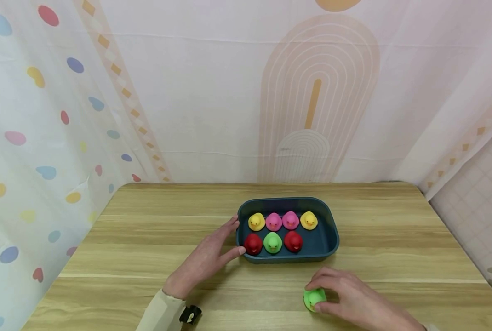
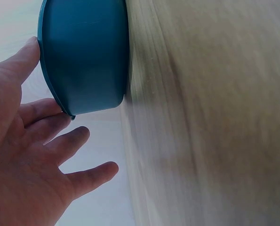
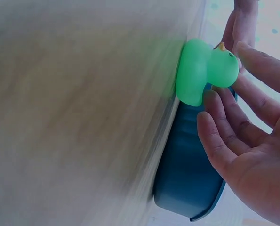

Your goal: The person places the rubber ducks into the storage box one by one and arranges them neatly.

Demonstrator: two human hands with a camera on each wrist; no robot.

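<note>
A dark teal tray (image 1: 328, 239) holds several rubber ducks in two rows. In its back row are yellow (image 1: 256, 222) and pink ducks (image 1: 273, 222); the front row has a green duck (image 1: 272, 242) between two red ones (image 1: 253, 243). My left hand (image 1: 206, 257), fingers spread, touches the tray's left end at the rim with thumb and fingertips. On the table in front of the tray sits another green rubber duck (image 3: 194, 70), upright. The thumb and fingers of my right hand (image 1: 345, 294) curl round its head.
The wooden table (image 1: 146, 220) carries the tray near its back half. Patterned curtains (image 1: 208, 92) hang behind the table and along its sides. A black band (image 1: 190, 314) shows at the left wrist.
</note>
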